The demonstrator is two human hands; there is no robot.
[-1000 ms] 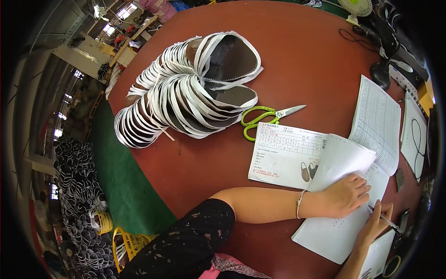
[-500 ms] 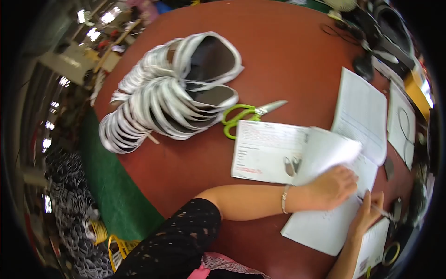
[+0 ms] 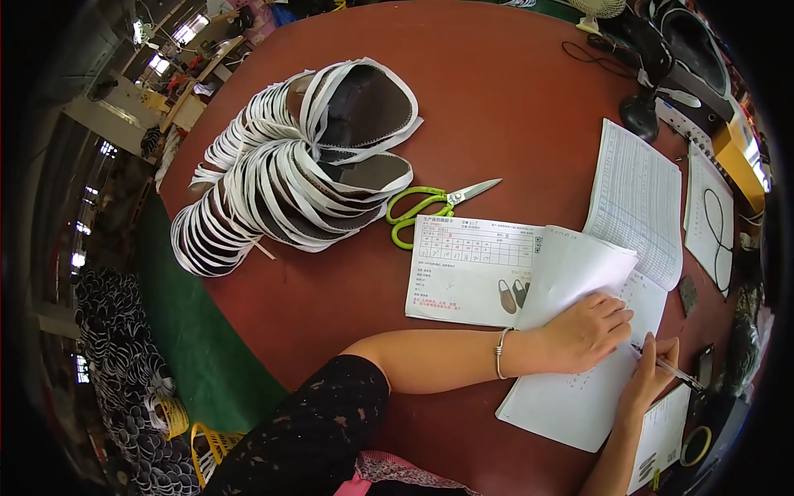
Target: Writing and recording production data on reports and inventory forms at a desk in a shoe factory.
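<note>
An open notebook (image 3: pixel 562 411) lies at the right of the table, a page curled up and folded over. My left hand (image 3: pixel 583 332) rests on this turned page, fingers together and curled, holding it down. In my right hand (image 3: pixel 649 372) is a pen (image 3: pixel 682 374), gripped between thumb and fingers, its tip at the handwritten page. A printed card (image 3: pixel 459 285) with a form and a shoe picture lies partly beneath the turned page. Beyond my hands, a ruled record book (image 3: pixel 637 198) lies open, touching the notebook's upper edge.
Green-handled scissors (image 3: pixel 422 207) lie beside the card. Stacked, white-edged dark shoe pieces (image 3: pixel 281 182) fan out at the left. At the right are a cable on papers (image 3: pixel 703 219), a tape roll (image 3: pixel 696 445) and a small dark block (image 3: pixel 688 295). A fan (image 3: pixel 600 10) stands far right.
The view has shifted slightly and sharpened. My right hand and the pen have barely moved at the page; my left hand stays on the notebook.
</note>
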